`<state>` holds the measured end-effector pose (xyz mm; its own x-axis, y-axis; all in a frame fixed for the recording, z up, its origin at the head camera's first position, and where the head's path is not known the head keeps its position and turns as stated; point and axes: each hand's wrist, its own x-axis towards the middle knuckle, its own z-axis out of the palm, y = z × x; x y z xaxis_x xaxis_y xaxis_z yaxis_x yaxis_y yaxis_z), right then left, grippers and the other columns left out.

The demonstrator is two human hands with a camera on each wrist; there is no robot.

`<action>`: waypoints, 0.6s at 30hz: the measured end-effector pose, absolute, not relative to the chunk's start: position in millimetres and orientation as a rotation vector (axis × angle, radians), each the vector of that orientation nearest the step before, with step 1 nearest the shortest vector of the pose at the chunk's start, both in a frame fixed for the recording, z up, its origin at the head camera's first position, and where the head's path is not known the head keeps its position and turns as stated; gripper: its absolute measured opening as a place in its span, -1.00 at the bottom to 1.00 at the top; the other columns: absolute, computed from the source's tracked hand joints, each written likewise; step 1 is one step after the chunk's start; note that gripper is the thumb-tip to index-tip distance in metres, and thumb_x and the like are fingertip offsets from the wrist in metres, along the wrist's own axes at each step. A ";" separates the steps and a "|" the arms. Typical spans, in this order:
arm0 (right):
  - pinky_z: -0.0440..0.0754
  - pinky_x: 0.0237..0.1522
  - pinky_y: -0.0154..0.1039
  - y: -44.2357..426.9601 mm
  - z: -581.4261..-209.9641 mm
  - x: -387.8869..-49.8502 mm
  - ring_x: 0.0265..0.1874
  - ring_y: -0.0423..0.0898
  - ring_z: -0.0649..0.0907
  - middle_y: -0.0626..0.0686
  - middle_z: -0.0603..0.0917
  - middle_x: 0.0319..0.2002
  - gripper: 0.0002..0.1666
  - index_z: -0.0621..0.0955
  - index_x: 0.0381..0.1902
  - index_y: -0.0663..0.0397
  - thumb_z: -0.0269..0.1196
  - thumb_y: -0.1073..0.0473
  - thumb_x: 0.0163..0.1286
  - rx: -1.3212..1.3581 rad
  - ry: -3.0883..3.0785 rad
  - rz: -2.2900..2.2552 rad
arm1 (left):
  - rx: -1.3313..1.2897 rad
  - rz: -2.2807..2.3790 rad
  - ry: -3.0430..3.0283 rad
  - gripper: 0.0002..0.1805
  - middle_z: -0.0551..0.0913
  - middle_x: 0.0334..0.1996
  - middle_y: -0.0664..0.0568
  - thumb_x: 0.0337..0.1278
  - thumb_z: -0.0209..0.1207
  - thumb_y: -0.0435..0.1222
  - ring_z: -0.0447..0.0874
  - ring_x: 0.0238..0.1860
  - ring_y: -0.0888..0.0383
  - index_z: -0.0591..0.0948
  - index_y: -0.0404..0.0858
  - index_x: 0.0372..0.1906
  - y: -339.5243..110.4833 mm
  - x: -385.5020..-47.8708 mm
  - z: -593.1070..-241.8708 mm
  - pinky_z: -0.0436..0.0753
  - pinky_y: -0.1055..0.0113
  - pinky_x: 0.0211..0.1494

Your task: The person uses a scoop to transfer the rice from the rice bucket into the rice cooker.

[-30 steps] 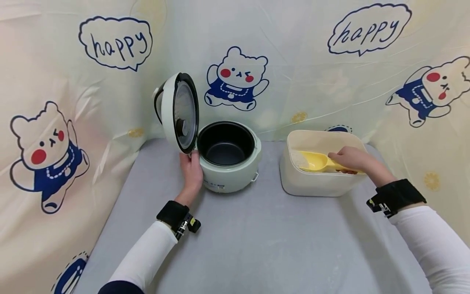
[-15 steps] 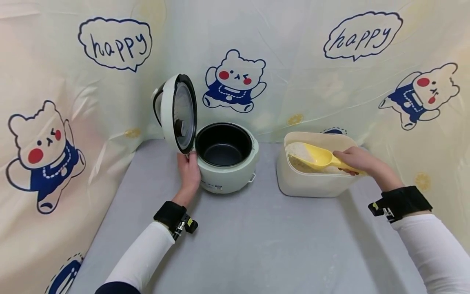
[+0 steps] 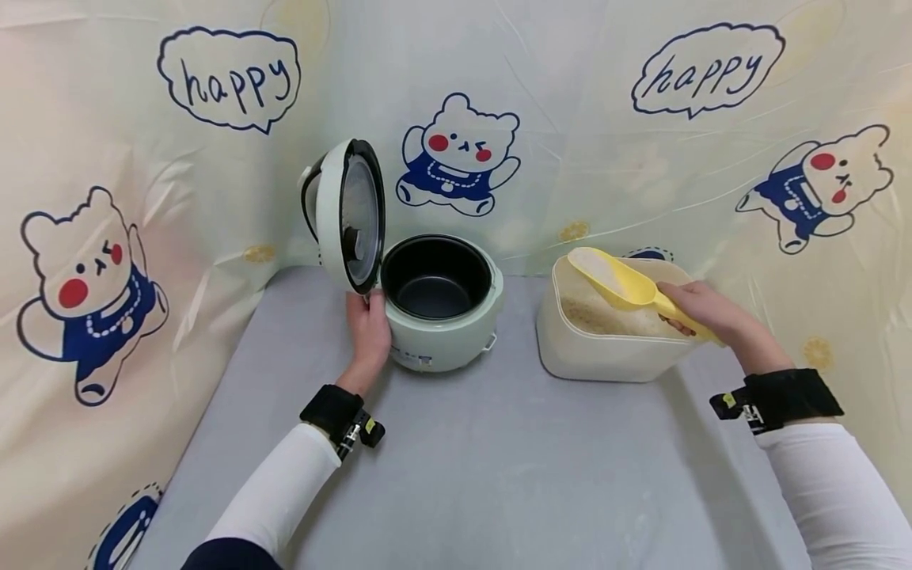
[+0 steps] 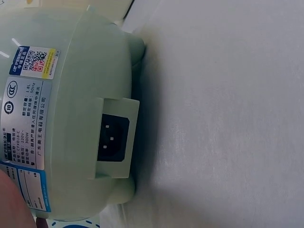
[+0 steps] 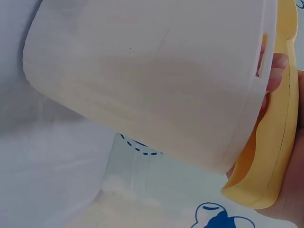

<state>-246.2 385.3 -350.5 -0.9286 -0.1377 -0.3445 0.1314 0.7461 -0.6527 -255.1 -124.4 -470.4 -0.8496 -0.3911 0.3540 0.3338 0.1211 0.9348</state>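
Observation:
In the head view a yellow scoop (image 3: 630,288) with white grains in its bowl is tilted over the cream bin (image 3: 606,360), which holds more grain. My right hand (image 3: 701,309) grips its handle above the bin's right side. The rice cooker (image 3: 445,344) stands at the centre with its lid (image 3: 329,218) raised at the left and a dark inner pot (image 3: 436,294). My left hand (image 3: 369,328) touches the cooker's left side below the lid; its fingertips are hidden. The left wrist view has the cooker's socket (image 4: 113,137) and labels. In the right wrist view, the scoop handle (image 5: 285,118) is beside the bin wall.
A grey-covered table (image 3: 499,459) carries the cooker and the bin, set apart with a gap between them. Behind and at both sides hangs a pale printed curtain (image 3: 570,142), close behind the cooker and bin.
The scoop has risen out of the grain to above the bin's rim, its bowl carrying grain. My right hand has moved up slightly with it. My left hand stays at the cooker.

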 end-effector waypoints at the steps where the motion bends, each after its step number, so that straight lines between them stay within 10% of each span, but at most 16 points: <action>1: 0.51 -0.47 -0.23 384.8 -349.6 -245.4 -0.58 -0.03 0.55 -0.01 0.52 -0.62 -0.25 0.58 -0.52 0.07 -0.16 -0.30 0.67 -0.012 2.580 -1.004 | 0.056 -1.783 -1.877 -0.46 0.47 0.41 0.06 0.47 -0.06 -0.33 0.36 0.39 0.21 0.42 -0.14 0.49 -124.5 -255.3 -470.7 0.27 0.19 0.51; 18: 0.43 -0.50 -0.21 339.3 -311.5 -260.2 -0.61 -0.01 0.50 0.03 0.50 -0.61 -0.29 0.64 -0.39 0.15 -0.12 -0.26 0.68 -0.209 2.644 -0.911 | 0.023 -1.793 -1.856 -0.45 0.44 0.43 -0.17 0.45 -0.09 -0.46 0.35 0.44 0.04 0.38 -0.36 0.49 -116.1 -231.9 -436.5 0.26 0.17 0.52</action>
<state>-260.2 339.3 -311.5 -0.9329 -0.2439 -0.2649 -0.0290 0.7842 -0.6199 -231.9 -116.1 -436.5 -0.8466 -0.3813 0.3713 0.3579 0.1084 0.9274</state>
